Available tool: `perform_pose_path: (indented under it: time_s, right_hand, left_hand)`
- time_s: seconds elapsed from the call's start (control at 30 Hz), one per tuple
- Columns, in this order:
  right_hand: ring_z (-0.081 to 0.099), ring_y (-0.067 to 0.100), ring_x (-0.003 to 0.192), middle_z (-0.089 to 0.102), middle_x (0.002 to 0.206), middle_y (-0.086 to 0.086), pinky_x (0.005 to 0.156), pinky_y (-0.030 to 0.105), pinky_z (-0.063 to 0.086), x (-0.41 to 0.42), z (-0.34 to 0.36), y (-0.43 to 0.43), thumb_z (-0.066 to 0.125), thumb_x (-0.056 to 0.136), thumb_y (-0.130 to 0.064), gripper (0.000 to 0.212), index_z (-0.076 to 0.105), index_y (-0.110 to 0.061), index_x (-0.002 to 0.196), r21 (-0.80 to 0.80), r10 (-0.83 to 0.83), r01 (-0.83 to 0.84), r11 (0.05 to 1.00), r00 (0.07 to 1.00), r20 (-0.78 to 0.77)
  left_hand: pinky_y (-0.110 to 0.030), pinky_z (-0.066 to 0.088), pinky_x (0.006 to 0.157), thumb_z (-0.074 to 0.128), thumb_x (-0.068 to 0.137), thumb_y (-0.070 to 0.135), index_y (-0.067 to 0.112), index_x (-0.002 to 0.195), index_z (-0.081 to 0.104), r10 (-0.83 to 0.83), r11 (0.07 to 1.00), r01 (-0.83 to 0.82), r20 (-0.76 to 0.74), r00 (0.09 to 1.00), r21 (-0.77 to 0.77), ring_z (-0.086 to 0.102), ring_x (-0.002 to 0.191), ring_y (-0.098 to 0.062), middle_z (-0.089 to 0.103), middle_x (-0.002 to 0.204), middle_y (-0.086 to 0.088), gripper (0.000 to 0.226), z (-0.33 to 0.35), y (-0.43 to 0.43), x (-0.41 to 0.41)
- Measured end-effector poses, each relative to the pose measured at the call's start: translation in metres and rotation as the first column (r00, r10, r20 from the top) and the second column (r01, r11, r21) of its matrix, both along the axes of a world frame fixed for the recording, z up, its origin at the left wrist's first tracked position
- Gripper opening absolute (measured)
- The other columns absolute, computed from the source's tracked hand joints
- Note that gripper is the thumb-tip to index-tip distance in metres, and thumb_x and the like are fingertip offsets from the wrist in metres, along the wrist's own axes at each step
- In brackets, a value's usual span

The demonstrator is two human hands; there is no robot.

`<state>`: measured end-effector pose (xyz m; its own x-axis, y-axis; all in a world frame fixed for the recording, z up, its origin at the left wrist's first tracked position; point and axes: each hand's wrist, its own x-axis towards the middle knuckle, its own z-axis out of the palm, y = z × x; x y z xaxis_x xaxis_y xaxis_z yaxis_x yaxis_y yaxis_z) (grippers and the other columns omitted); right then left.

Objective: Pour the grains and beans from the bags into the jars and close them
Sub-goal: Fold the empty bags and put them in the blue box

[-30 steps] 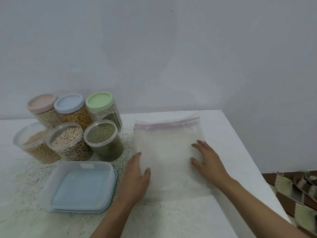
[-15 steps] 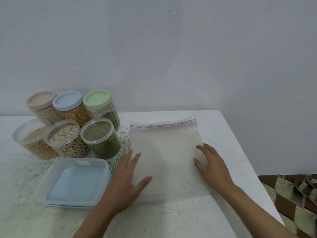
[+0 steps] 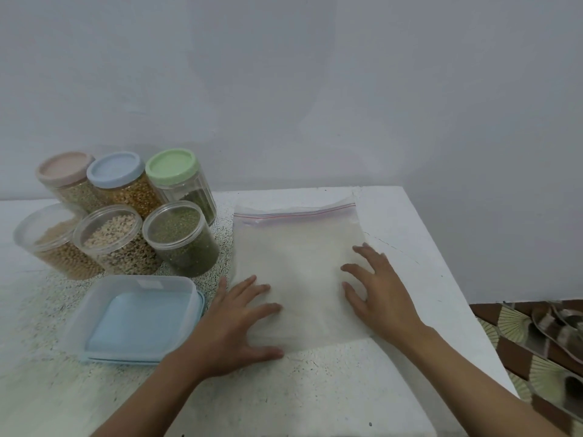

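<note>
Head view shows a clear zip bag (image 3: 299,263) of pale grain lying flat on the tabletop (image 3: 315,392), its red-lined zip at the far edge. The left hand (image 3: 239,323) and right hand (image 3: 378,294) both press flat on it, fingers spread wide, holding nothing. Six filled jars (image 3: 179,241) stand grouped just left of the bag, a plastic box (image 3: 132,320) in front of them. Whether the zip is sealed cannot be told; if it is not, pressing would likely push grain out. Lifted carelessly, the floppy bag could sag and spill. The tabletop is white and speckled, against a plain pale wall (image 3: 315,89); a patterned mat (image 3: 536,348) lies on the floor to the right.
</note>
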<state>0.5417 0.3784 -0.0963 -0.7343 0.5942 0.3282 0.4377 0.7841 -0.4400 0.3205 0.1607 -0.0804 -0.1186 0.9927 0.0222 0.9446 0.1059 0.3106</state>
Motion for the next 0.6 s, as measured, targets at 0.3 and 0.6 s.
perform_pose_path:
  time_s: [0.3, 0.6]
  right_hand:
    - [0.024, 0.004, 0.146, 0.049, 0.146, -0.012, 0.118, 0.021, 0.024, -0.012, 0.018, -0.012, 0.08, 0.078, -0.056, 0.05, 0.07, -0.034, 0.122, -0.236, 0.53, -0.485, 0.842, 0.825, 0.196]
    - [0.053, 0.004, 0.104, 0.063, 0.109, -0.017, 0.09, 0.028, 0.044, -0.011, 0.023, -0.008, 0.082, 0.08, -0.047, 0.027, 0.079, -0.032, 0.102, -0.204, 0.488, -0.453, 0.868, 0.854, 0.178]
  left_hand:
    - [-0.038, 0.055, 0.069, 0.075, 0.085, 0.026, 0.026, 0.104, 0.074, -0.075, 0.948, 0.076, -0.015, 0.997, 0.309, 0.058, 0.091, -0.015, 0.063, 0.101, 0.008, 0.019, -0.005, -0.001, 0.002]
    - [-0.031, 0.05, 0.092, 0.072, 0.089, 0.03, 0.036, 0.115, 0.073, -0.09, 0.973, 0.07, 0.082, 0.993, 0.22, 0.054, 0.115, -0.007, 0.062, 0.118, 0.01, 0.027, -0.01, -0.004, -0.012]
